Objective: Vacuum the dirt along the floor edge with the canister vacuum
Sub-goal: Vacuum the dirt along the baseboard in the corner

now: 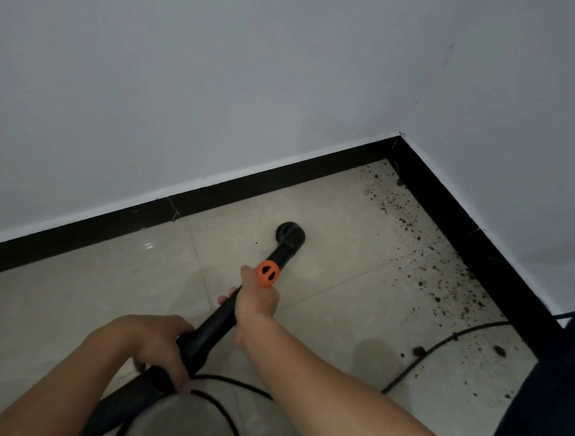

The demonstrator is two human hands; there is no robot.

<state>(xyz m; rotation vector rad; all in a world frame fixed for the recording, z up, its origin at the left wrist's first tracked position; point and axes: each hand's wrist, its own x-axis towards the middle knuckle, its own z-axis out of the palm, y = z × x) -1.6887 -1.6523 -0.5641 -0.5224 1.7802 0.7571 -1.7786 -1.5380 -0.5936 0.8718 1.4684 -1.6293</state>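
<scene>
I hold a black vacuum wand with both hands. My right hand grips it just below an orange collar. My left hand grips the thicker handle end where the hose joins. The round black nozzle rests on the beige floor tile, near the back skirting. Dark crumbs of dirt lie scattered along the right-hand black skirting, from the corner toward me. The nozzle is well to the left of the dirt.
White walls meet at a corner with black skirting along both. A black power cable crosses the floor through the dirt at the right, and another loop lies under my arms. A dark blue object fills the right edge.
</scene>
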